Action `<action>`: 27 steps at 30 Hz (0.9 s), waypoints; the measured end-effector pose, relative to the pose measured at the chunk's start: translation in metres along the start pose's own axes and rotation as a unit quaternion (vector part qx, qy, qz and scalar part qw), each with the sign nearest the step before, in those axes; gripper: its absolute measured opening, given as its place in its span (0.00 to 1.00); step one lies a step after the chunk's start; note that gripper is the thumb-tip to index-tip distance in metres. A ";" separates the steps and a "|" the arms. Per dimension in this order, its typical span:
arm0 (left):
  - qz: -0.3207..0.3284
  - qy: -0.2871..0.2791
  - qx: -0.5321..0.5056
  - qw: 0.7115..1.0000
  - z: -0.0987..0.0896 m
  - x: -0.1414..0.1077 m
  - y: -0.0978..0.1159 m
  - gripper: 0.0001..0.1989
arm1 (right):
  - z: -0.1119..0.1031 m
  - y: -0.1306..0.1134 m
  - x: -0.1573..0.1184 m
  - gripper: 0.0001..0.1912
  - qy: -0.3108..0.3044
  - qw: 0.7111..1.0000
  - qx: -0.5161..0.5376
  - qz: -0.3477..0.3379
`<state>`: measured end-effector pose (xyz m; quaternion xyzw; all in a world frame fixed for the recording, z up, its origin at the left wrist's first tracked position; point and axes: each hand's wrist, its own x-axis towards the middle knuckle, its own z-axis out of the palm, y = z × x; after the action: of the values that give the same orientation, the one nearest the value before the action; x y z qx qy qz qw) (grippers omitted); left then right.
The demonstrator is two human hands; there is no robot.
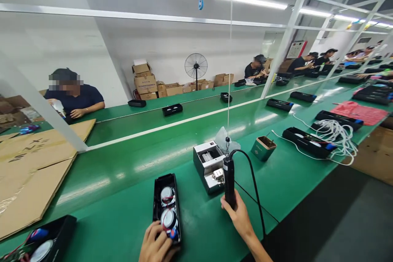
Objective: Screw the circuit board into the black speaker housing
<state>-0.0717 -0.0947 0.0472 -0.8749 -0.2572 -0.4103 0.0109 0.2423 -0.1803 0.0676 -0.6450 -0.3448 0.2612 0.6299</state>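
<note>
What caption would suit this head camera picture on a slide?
Left hand steadies an open speaker housing on the green bench while right hand grips a hanging electric screwdriver.

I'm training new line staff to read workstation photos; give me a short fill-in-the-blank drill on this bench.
1. The right hand grips a black electric ____ hanging from a cord.
2. The left hand rests on the black open speaker housing, which shows ____ round drivers.
3. The bench's surface is ____ in colour.

Missing words: screwdriver; two; green
</note>
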 end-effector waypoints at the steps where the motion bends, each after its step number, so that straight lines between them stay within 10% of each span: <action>1: -0.017 -0.006 -0.001 1.000 0.004 0.012 -0.009 0.13 | 0.001 0.007 -0.005 0.20 0.005 1.000 0.004 0.006; 5: -0.071 -0.147 0.041 0.986 0.016 0.087 -0.071 0.13 | 0.005 0.027 -0.015 0.26 0.021 0.999 0.015 0.036; 12: -0.159 -0.197 0.101 0.962 0.025 0.182 -0.177 0.16 | 0.002 0.046 -0.012 0.32 -0.003 0.998 -0.047 0.029; 21: -0.203 -0.172 0.113 0.957 0.010 0.173 -0.192 0.13 | -0.008 0.062 -0.009 0.31 0.040 0.996 -0.075 0.037; 27: -0.251 -0.044 0.105 0.961 -0.042 0.117 -0.166 0.13 | -0.009 0.070 -0.007 0.31 0.027 0.998 -0.058 0.015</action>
<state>-0.1163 0.0913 0.1277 -0.7935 -0.5100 -0.3318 -0.0119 0.2531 -0.1891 -0.0024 -0.6925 -0.3326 0.2323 0.5966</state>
